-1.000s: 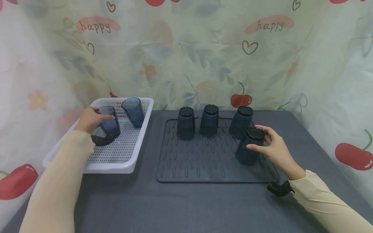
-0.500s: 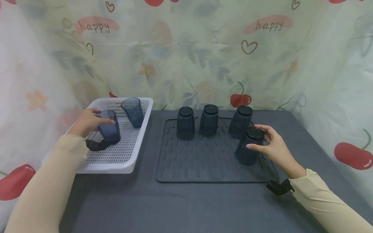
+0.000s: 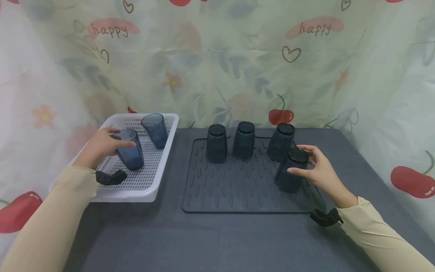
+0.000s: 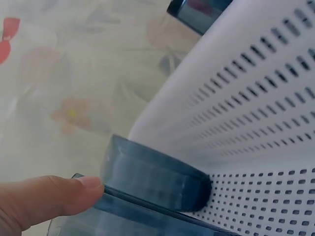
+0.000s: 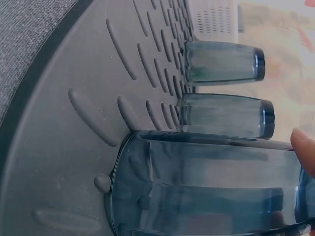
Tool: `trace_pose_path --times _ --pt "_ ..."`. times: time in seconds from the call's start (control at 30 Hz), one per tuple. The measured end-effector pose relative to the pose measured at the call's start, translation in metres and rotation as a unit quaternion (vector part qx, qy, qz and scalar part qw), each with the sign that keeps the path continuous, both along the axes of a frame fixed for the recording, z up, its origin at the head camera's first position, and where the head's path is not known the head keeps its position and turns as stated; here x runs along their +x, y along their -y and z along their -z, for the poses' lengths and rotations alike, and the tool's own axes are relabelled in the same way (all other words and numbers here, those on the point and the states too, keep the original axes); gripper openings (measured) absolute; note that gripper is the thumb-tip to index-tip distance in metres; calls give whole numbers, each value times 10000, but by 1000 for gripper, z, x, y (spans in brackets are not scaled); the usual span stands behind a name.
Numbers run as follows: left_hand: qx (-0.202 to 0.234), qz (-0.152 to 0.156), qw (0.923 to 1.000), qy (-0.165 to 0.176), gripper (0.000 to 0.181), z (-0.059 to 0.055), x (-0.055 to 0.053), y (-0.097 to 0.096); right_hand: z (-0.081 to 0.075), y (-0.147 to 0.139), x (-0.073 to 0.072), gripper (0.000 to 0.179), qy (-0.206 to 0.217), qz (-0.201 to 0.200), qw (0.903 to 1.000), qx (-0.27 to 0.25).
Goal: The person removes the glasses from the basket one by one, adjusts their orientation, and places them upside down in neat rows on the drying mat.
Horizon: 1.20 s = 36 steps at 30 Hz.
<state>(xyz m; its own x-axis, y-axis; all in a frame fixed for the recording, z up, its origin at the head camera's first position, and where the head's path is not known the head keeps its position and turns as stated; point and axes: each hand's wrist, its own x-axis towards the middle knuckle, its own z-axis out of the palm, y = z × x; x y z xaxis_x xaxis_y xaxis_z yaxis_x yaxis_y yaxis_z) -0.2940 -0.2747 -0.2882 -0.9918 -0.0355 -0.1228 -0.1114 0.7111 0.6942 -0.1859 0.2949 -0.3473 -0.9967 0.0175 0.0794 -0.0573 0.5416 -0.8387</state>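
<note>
My left hand (image 3: 105, 145) pinches a blue-tinted drinking glass (image 3: 131, 155) near its rim, mouth up, inside the white perforated basket (image 3: 149, 194). In the left wrist view the thumb (image 4: 59, 196) lies on that glass's rim. A second glass (image 3: 156, 132) leans upright at the basket's far right corner. On the right, my right hand (image 3: 319, 175) holds an upside-down glass (image 3: 289, 177) between thumb and fingers. This glass stands rim down on the dark drying mat (image 3: 231, 200); the right wrist view shows its rim on the ridges.
Several more inverted glasses stand along the mat's back, among them a left one (image 3: 216, 145), a middle one (image 3: 244, 142) and a right one (image 3: 280, 143) close behind the held glass. Grey cloth (image 3: 210, 241) covers the table. A patterned curtain (image 3: 217, 75) hangs behind.
My left hand has drawn back toward me and slightly left; the glass in it tilts more and has shifted a little nearer. The right hand and its glass have not moved.
</note>
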Motion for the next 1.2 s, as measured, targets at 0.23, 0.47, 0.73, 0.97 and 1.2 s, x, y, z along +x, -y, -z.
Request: trace_pose_path --times 0.23,0.47,0.73,0.97,1.2 --pt "-249 31 9994 -242 111 -8 14 -5 4 0 -1 89 -208 -30 9998 -5" --pt "-374 122 9980 -489 108 -21 30 -13 5 0 -2 88 -315 -67 9995 -31" --pt "-237 30 9965 -799 104 -33 47 -25 4 -2 -1 90 -362 -205 9989 -195" --pt "11 -129 9957 -916 106 -44 62 -34 0 -2 -1 83 -606 -278 9970 -390" --pt "283 -226 9918 -1226 99 -52 75 -46 -10 0 -1 67 -1059 -139 9920 -679"
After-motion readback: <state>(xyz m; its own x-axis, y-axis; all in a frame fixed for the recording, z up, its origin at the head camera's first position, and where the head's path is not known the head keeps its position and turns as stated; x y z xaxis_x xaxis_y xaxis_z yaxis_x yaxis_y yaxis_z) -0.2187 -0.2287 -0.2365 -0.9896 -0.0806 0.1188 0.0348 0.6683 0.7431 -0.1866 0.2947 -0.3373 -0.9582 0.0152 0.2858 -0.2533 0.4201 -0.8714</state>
